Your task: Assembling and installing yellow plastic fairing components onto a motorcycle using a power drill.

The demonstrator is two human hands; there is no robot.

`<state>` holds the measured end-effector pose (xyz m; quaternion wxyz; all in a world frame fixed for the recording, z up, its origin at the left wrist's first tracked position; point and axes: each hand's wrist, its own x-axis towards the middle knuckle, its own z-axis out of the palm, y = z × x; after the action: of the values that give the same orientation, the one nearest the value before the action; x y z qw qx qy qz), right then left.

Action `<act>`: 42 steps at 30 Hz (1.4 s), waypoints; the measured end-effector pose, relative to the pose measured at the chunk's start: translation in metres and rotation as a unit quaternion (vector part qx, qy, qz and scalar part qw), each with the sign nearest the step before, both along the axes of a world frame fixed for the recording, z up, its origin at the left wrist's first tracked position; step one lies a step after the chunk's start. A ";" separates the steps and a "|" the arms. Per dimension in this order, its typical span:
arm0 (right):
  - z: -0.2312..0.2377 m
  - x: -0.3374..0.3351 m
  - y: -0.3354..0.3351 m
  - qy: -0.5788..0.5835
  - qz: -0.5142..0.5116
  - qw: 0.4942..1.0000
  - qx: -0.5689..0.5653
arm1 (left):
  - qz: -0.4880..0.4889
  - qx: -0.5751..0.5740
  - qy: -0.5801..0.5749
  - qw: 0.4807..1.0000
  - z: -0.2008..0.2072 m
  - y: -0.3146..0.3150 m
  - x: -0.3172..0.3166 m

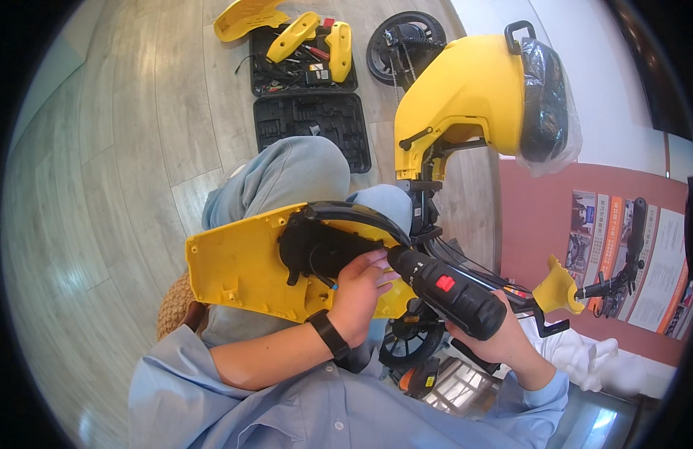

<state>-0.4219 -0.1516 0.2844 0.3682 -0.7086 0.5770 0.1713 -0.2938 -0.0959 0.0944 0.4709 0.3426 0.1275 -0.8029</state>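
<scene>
A yellow plastic body panel (pixel 241 262) lies across my lap with its ribbed inner side up. A black curved plastic part (pixel 316 243) sits against it. My right hand (pixel 503 337) grips a black cordless drill (pixel 459 295) with a red switch, its front end pointing left at the black part's edge. Close by that end, my left hand (pixel 357 295) rests over the panel, fingers drawn together beside the drill's nose. Whatever is between those fingertips is hidden.
A yellow bike body (pixel 459 97) with a plastic-wrapped black seat (pixel 545 101) stands ahead to the right, near a loose wheel (pixel 406 45). An open black tool case (pixel 309 120) holds tools and yellow covers (pixel 294 37). Handlebars (pixel 634 247) and a yellow cover piece (pixel 560 288) are at right.
</scene>
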 end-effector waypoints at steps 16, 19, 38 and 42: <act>-0.005 -0.004 -0.001 -0.025 0.003 1.000 -0.010 | -0.001 -0.001 0.000 1.000 0.000 0.000 -0.002; -0.005 -0.005 -0.001 -0.027 -0.021 0.999 0.012 | 0.004 0.007 -0.010 1.000 0.002 0.000 -0.002; -0.004 -0.006 -0.002 -0.012 0.021 1.000 -0.011 | -0.003 0.007 -0.014 1.000 0.004 0.001 -0.002; -0.006 -0.009 -0.001 -0.023 -0.002 1.000 0.005 | -0.008 0.001 -0.009 1.000 0.000 0.002 -0.002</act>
<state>-0.4312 -0.1528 0.2782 0.3851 -0.7092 0.5693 0.1570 -0.2962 -0.0938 0.0949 0.4655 0.3512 0.1210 -0.8033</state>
